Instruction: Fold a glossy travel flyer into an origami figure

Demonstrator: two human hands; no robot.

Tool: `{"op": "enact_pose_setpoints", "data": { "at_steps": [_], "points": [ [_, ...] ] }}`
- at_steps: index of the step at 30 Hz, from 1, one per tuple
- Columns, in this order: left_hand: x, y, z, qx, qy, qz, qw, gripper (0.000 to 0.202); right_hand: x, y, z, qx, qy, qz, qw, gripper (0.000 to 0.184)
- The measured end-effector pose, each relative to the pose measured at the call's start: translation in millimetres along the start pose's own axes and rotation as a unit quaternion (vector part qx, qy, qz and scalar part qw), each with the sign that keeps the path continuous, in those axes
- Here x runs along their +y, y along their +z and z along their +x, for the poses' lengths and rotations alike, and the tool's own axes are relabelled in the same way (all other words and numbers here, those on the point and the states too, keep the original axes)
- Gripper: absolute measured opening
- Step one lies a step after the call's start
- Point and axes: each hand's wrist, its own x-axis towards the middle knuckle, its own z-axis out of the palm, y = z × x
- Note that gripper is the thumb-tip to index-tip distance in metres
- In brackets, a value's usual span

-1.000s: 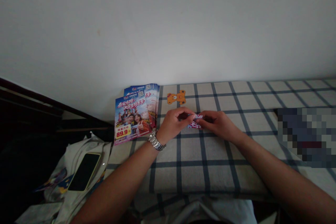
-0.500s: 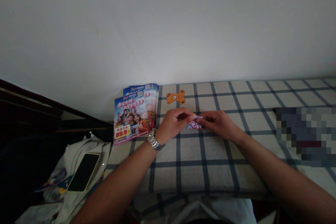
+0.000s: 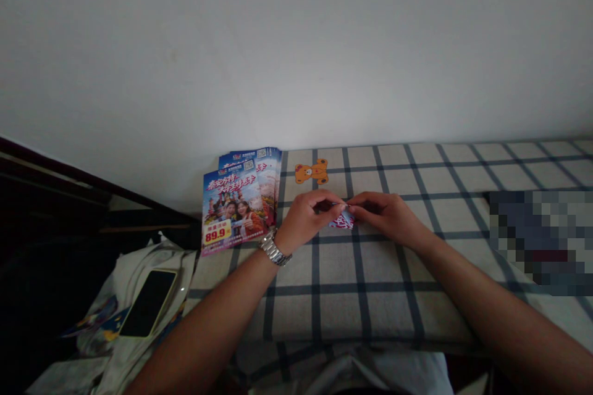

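Observation:
A small folded piece of printed paper [image 3: 341, 220], white with red and blue marks, is held just above the checked cloth. My left hand [image 3: 306, 217], with a metal watch on its wrist, pinches the paper from the left. From the right, my right hand [image 3: 380, 215] pinches its upper corner between thumb and forefinger. The fingertips of both hands almost meet there and cover part of the paper. Beyond my left hand lies an orange teddy bear cutout [image 3: 311, 171]. A stack of flyers [image 3: 236, 203] sits to the left of that hand.
The checked cloth [image 3: 343, 308] covers the table up to the white wall [image 3: 315, 43]. At lower left a phone [image 3: 149, 303] rests on crumpled pale fabric [image 3: 104, 345]. A pixelated dark item [image 3: 532, 241] lies at the right.
My right thumb and fingers have shifted slightly, from the paper's right side to its upper corner, and more of its lower right edge shows. The left hand has hardly moved.

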Motion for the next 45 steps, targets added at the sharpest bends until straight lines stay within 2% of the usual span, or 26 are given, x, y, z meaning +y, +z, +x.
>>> {"op": "enact_pose_setpoints", "data": {
  "at_steps": [7, 16, 22, 28, 33, 38, 45],
  "points": [
    [-4.7, 2.1, -1.0, 0.008, -0.007, 0.008, 1.000, 0.015, 0.2, -0.3, -0.8, 0.027, -0.010, -0.073, 0.997, 0.030],
    [-7.3, 4.1, 0.8, 0.046, -0.024, -0.115, 0.992, 0.028, -0.1, -1.8, 1.0, 0.087, -0.001, -0.050, 0.995, 0.037],
    [-11.0, 4.6, 0.4, 0.068, -0.015, -0.071, 0.995, 0.019, 1.3, -1.9, 2.1, 0.096, 0.005, -0.015, 0.995, 0.037],
    [-9.6, 3.0, 0.0, 0.064, -0.011, -0.040, 0.997, 0.010, 1.0, 0.2, 1.3, 0.070, -0.007, -0.026, 0.997, 0.034],
    [-8.0, 3.6, -0.8, 0.069, 0.013, 0.025, 0.997, 0.005, -2.2, 2.0, 1.0, 0.049, -0.021, -0.011, 0.998, 0.032],
    [-5.3, 6.1, -2.1, 0.060, 0.037, 0.079, 0.994, 0.002, -1.3, 2.2, 1.4, 0.061, -0.037, -0.062, 0.995, 0.030],
    [-5.3, 4.7, -2.1, 0.048, 0.057, 0.088, 0.993, 0.008, 1.5, 1.2, 1.2, 0.069, -0.053, -0.089, 0.992, 0.024]
  ]
}}
